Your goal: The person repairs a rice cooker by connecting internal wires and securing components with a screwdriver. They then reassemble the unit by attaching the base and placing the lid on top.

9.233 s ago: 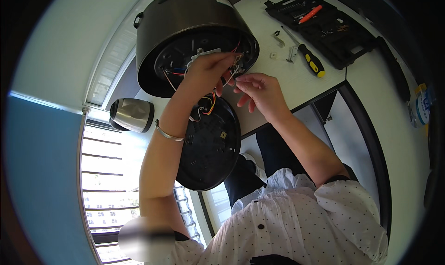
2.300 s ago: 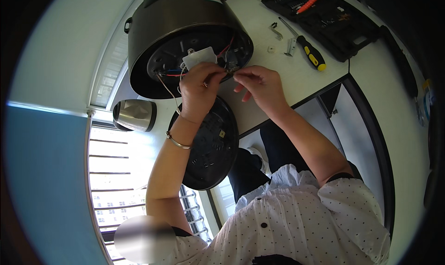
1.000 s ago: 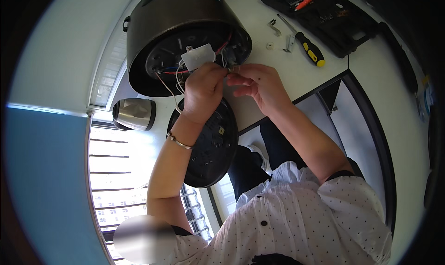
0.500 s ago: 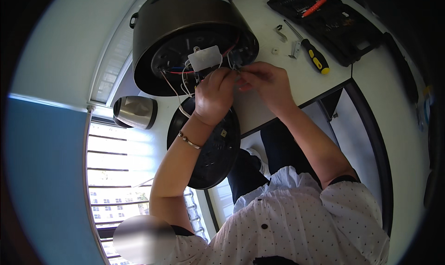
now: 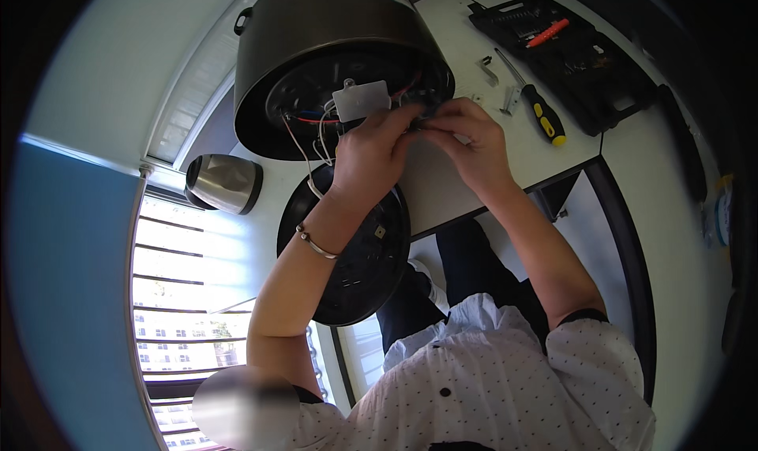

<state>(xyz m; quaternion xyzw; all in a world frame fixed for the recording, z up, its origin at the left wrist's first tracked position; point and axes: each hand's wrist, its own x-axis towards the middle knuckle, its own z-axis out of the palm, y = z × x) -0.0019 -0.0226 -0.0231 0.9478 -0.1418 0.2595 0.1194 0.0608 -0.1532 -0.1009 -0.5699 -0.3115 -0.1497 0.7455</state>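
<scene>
A dark cylindrical appliance (image 5: 332, 17) lies tipped with its underside exposed, showing a pale plate (image 5: 361, 101) and red, blue and white wires (image 5: 314, 120). My left hand (image 5: 369, 155) is closed at the lower right of that opening, its fingertips pinched on a small part I cannot make out. My right hand (image 5: 478, 147) meets it there, thumb and fingers pinched round something small and hidden. A round black cover (image 5: 341, 269) lies below, partly behind my left arm, with a white wire running down toward it.
A steel kettle (image 5: 221, 181) stands left, by the barred window. To the right on the white worktop (image 5: 442, 198) are an open black tool case (image 5: 584, 80), a yellow-and-black screwdriver (image 5: 543, 116) and small metal brackets (image 5: 509, 100). A dark counter edge curves down the right.
Since half a second ago my fingers have shifted slightly up and right, still together. Compared with nine seconds ago, the pale plate shows more fully and my left hand sits lower.
</scene>
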